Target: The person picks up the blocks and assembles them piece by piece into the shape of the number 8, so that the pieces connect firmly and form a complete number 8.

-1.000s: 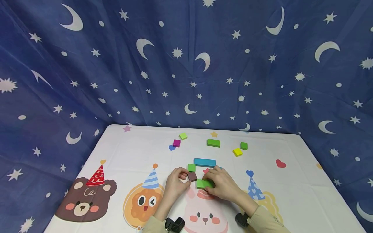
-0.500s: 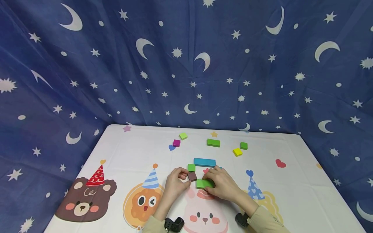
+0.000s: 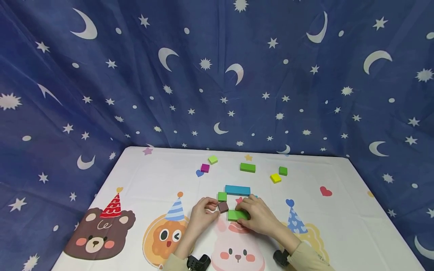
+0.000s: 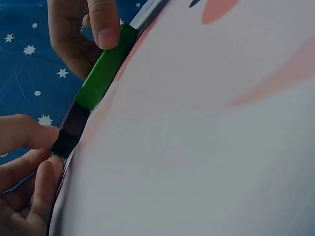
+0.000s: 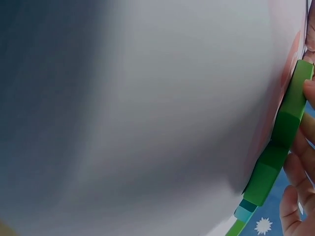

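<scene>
My left hand (image 3: 202,214) has its thumb and index fingertips at the left corners of a small brown block (image 3: 222,207), pinching it. My right hand (image 3: 259,215) grips the right end of a light green rectangular block (image 3: 235,215), thumb at the near side and fingers over the far side. In the left wrist view the brown block (image 4: 74,120) lines up end to end with the green block (image 4: 101,73). Behind the brown one sits a small green block (image 3: 222,196), and a long blue block (image 3: 237,190) lies past it. Blue also peeks out behind the right hand's knuckles.
Farther back lie a lime block (image 3: 213,160), a magenta block (image 3: 205,168), a longer green block (image 3: 248,168), a yellow block (image 3: 275,178) and a small green cube (image 3: 283,171). The white cartoon-print tabletop (image 3: 135,177) ends at a starry blue curtain (image 3: 190,75).
The head view has tilted slightly, so everything sits a little lower. The left wrist has shifted slightly leftward; both hands stay at the same blocks, which keep their arrangement.
</scene>
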